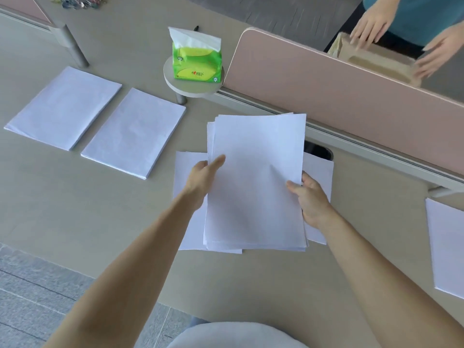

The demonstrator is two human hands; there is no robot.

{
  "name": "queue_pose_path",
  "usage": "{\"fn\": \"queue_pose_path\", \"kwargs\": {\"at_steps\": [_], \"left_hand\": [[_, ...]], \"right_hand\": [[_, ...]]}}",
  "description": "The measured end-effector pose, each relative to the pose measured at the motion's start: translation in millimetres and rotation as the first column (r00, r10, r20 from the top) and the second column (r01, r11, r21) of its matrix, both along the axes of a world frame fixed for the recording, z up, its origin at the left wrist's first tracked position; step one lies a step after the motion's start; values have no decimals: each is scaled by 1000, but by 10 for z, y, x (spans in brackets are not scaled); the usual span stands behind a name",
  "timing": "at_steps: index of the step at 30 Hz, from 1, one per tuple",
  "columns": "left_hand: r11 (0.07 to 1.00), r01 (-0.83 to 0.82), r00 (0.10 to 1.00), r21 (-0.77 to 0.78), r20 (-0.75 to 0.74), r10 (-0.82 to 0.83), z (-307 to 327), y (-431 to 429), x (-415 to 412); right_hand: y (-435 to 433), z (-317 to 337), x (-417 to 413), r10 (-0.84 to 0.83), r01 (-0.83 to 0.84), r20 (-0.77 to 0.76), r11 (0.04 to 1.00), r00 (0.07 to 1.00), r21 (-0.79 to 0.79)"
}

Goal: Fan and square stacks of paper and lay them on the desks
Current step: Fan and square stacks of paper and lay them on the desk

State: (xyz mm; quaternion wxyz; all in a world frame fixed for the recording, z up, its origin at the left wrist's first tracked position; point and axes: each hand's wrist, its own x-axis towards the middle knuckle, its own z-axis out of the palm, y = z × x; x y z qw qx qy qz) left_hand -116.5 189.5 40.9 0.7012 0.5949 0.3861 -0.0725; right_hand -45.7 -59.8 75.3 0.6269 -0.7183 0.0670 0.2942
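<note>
The desk [75,209] bears a left stack [62,106], a second stack [133,131] just beside it, loose sheets [193,234] in the middle, and a right stack [447,247].

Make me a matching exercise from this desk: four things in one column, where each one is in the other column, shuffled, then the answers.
Things:
1. green tissue pack
2. loose paper stack
3. cardboard box
4. far-left squared paper stack

Places:
A. lying flat on the desk, untouched
B. on the small round shelf
C. behind the pink divider, under another person's hands
D. held between the left hand and right hand

Pairs: 1-B, 2-D, 3-C, 4-A.
</note>
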Motion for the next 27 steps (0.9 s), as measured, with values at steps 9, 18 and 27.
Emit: {"fn": "queue_pose_path", "kwargs": {"at_steps": [9, 18, 27], "left_hand": [[990, 140, 946, -22, 297, -127, 563, -982, 488], [932, 358, 713, 60, 626, -314, 998, -2802, 488], [939, 295, 831, 177, 438, -343, 587, -4229, 255]], "right_hand": [[-1015, 509, -171, -79, 115, 308, 988, 948, -102], [-2630, 737, -389, -452, 443, 305, 891, 838, 101], [-4137, 198, -401, -351, 350, 254, 935, 901, 51]]}}
